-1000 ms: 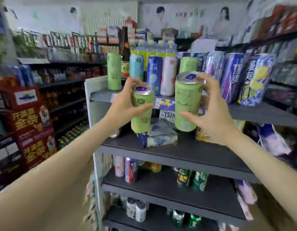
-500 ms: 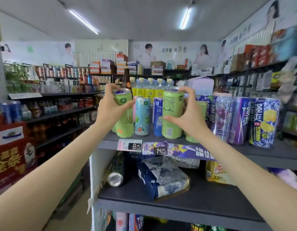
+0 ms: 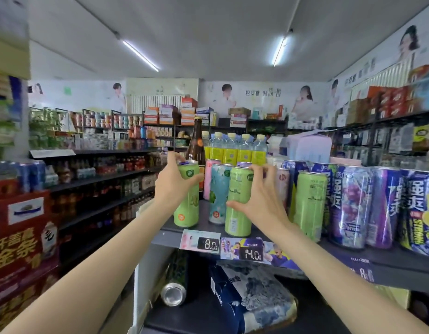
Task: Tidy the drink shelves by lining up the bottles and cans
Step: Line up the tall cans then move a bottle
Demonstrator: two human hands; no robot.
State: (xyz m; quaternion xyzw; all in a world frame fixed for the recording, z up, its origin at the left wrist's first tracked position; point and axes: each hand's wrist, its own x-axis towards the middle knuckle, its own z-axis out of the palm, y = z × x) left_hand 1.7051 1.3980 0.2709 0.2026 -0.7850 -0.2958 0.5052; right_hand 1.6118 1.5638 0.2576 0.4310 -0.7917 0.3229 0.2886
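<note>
My left hand (image 3: 171, 183) grips a tall green can (image 3: 187, 206) that stands at the left front of the top shelf (image 3: 389, 260). My right hand (image 3: 259, 201) grips a second green can (image 3: 238, 210) standing at the shelf's front edge, just right of the first. Between and behind them stands a light-blue can (image 3: 217, 192). A third green can (image 3: 308, 203) stands to the right of my right hand. Purple and blue cans (image 3: 350, 206) line the shelf further right. Yellow-capped bottles (image 3: 235, 150) and a dark glass bottle (image 3: 196, 147) stand at the back.
On the shelf below, a can (image 3: 173, 294) lies on its side next to a blue-and-white pack (image 3: 252, 297). Price tags (image 3: 208, 244) hang on the top shelf's front edge. Red cartons (image 3: 20, 237) stand at the left across the aisle.
Both hands have carried the green cans up from the lower shelf level and the cans now stand on the top shelf. The view has tilted upward.
</note>
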